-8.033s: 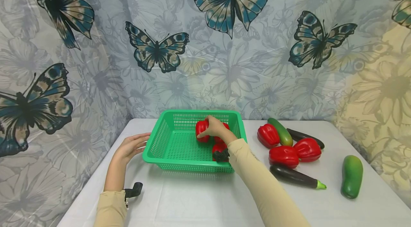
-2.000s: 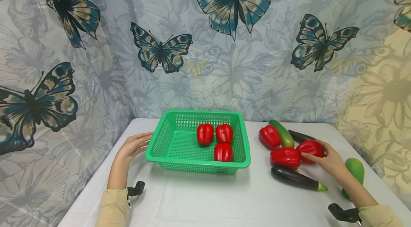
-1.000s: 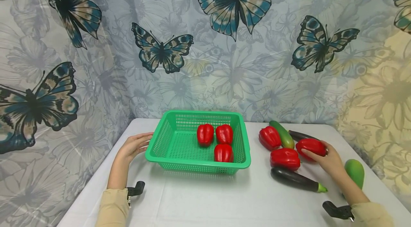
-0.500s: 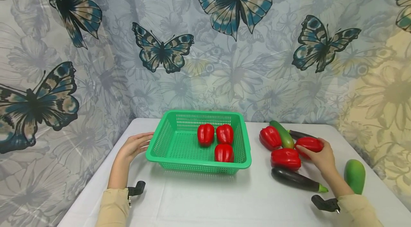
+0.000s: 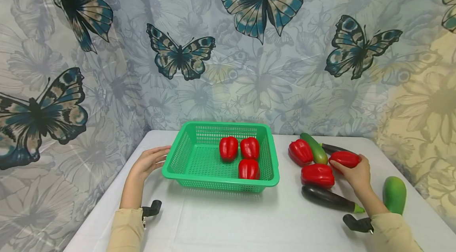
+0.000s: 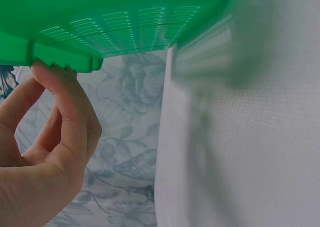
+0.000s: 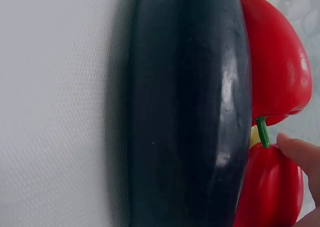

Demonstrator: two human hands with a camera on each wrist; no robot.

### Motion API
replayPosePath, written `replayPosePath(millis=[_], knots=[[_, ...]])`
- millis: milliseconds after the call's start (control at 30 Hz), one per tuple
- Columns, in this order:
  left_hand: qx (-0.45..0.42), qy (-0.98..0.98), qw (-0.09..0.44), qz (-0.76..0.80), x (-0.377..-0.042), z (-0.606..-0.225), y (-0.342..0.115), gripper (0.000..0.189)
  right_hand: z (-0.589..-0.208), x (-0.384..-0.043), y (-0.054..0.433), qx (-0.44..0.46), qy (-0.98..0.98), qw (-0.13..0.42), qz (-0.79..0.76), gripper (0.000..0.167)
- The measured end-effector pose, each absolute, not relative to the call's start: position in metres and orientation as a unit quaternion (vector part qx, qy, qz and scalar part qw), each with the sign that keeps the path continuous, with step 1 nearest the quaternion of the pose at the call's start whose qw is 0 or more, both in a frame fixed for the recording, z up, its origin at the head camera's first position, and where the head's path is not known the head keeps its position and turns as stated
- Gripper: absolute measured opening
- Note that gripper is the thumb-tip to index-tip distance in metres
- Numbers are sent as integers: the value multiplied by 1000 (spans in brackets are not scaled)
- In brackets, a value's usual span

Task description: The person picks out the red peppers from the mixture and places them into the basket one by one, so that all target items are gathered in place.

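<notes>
1. The right hand (image 5: pixel 358 173) is gripping a red pepper (image 5: pixel 344 159) to the right of the green basket (image 5: pixel 220 183), shifting it backward since a second ago.
2. That is seemingly freeing it from the neighbouring pepper (image 5: pixel 317 176).
3. The left hand (image 5: pixel 145 162) is touching the basket, fingers relaxed.

Head view's bright and pretty even with a yellowish cast on the right of the butterfly-print backdrop (image 5: pixel 246 89), but the wrist views run dimmer, with a blurry green basket (image 6: pixel 125 12) shadow and glare streaking the eggplant (image 7: pixel 190 107).
</notes>
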State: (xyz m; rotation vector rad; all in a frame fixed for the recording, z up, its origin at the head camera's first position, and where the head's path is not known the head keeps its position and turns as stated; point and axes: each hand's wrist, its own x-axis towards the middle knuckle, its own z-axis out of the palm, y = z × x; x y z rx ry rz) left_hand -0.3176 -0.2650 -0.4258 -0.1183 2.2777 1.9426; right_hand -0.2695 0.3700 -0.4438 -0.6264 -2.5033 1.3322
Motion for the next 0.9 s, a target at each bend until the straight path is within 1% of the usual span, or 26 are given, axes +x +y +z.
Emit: replayPosePath(millis=[100, 333, 567, 900], knots=[[-37, 758, 73, 647, -317, -425, -265, 58, -442, -269, 371, -221, -862, 106, 445, 100], [-32, 760, 73, 645, -317, -426, -266, 56, -443, -270, 373, -209, -875, 100, 425, 95], [-34, 758, 73, 647, -317, -428, -266, 59, -439, -268, 377, -219, -860, 76, 455, 96], [-31, 754, 70, 653, -318, -427, -266, 58, -419, -268, 376, -238, -839, 80, 483, 96]])
